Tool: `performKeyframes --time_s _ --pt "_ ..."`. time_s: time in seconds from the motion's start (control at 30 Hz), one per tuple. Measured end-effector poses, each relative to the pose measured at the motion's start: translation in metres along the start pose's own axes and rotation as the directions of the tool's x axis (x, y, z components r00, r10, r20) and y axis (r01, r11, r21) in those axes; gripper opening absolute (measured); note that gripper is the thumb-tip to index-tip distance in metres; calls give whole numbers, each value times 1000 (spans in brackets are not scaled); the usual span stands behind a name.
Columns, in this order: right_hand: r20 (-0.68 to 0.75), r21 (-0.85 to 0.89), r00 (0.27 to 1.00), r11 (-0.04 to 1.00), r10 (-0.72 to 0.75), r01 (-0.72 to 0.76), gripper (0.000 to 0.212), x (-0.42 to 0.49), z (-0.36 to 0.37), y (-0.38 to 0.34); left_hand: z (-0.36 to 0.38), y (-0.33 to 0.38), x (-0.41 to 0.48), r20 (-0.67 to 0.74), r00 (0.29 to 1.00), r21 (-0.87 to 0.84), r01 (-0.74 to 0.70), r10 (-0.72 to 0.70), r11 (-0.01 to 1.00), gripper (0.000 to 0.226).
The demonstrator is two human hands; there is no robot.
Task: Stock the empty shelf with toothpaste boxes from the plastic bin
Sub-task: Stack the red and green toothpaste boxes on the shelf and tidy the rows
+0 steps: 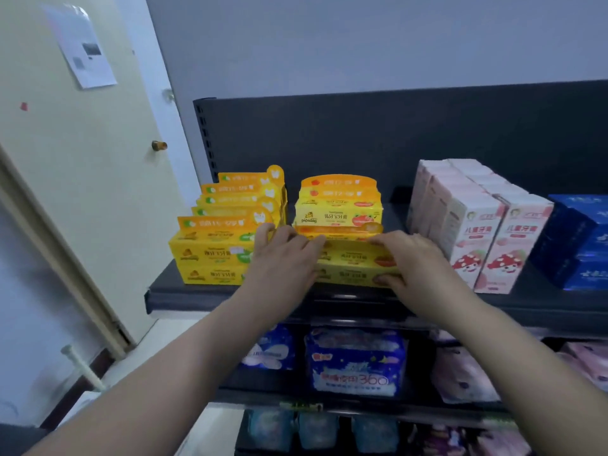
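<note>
Far left of the hands: cream door (82, 159), one paper sheet (80, 47) taped on it, one brass knob (159, 145). Just left of the left hand (283, 258): green-apple toothpaste boxes (210, 255) — glossy yellow card, long flat rectangles, two stacked in front, five orange header tabs counted going back. They sit on the dark shelf (204, 294), long axis left-right along its edge, printed faces toward the camera.

Left hand lies with fingers near straight over the left end of the strawberry toothpaste boxes (353, 258); thumb hidden. Between the hands: two strawberry boxes stacked in front, same yellow card, same left-right axis; more rows behind, count unclear.

Right hand (414, 261) clamps the stack's right end — fingers curled over the top, thumb on the front face. Hands apart, one at each end.

Right of the right hand: pink-and-white cartons (473, 225), upright, two across in front, rows behind. Further right: dark blue boxes (572, 245), count unclear. Below the hands: soft plastic packs (357, 360), blue and pink.
</note>
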State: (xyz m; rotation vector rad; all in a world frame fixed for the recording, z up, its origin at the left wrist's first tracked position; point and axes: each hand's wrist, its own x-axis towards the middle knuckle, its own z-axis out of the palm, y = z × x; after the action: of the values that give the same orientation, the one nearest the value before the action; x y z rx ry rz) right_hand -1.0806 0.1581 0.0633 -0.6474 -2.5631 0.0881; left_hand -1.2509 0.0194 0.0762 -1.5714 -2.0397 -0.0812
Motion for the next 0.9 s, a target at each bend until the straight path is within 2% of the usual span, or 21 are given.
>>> performKeyframes --time_s 0.13,0.2,0.33,0.4,0.53,0.63,0.77,0.9 --pt "58 18 998 999 29 -30 60 9 2 -9 -2 -22 25 -155 984 36 -78 83 996 22" --pt "70 19 997 999 34 -36 60 13 2 -11 -1 -29 43 -198 972 70 -112 124 991 20" --pt "101 84 992 993 75 -84 62 12 2 -9 0 -31 81 96 982 16 -163 161 986 27" --pt "105 113 989 987 101 -113 58 12 1 -10 1 -31 97 179 963 -18 -202 202 979 26" --pt "49 186 980 962 193 -199 33 21 8 -12 4 -30 112 320 914 -99 -227 247 969 24" --pt "1 260 973 940 231 -223 18 29 7 -12 -7 -35 117 311 922 -172 -185 231 968 26" --pt "-92 317 974 933 208 -170 16 50 -5 -15 -28 -52 124 181 977 -260 -62 112 964 28" --pt "-118 257 961 943 249 -212 19 70 -1 -20 -30 -58 134 183 982 -234 -5 49 972 26"
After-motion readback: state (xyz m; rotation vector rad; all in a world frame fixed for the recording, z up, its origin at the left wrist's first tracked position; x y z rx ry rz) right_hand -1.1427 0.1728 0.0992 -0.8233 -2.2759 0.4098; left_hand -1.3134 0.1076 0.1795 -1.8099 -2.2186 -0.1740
